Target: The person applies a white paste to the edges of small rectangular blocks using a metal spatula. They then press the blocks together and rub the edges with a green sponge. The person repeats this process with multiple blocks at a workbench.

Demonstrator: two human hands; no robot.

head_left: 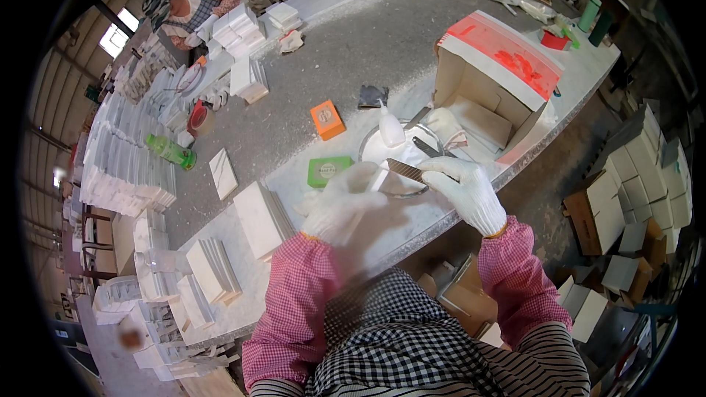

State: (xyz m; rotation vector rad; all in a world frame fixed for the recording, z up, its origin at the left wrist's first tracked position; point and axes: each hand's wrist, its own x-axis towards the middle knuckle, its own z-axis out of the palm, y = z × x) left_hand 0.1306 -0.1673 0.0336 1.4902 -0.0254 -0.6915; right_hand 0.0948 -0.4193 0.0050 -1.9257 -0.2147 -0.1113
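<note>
Directly between both gloved hands, a thin flat strip with a dark brown striped face is held over the near rim of a round shallow metal pan on the grey stone bench. The right hand, in a white knit glove, has its grip closed on the strip's right end, fingertips pinching it from above. The left hand, also white-gloved, is at the strip's left end; motion blur smears it, so I cannot tell how far its grip is closed or whether it truly clasps the strip. Just beyond the grips, inside the pan, stands a white squeeze bottle with a pointed nozzle. Left of the left grip lies a small green box, with an orange one farther off. Beyond the right grip sits an open cardboard carton with a red-printed flap. The strip's underside is hidden.
</note>
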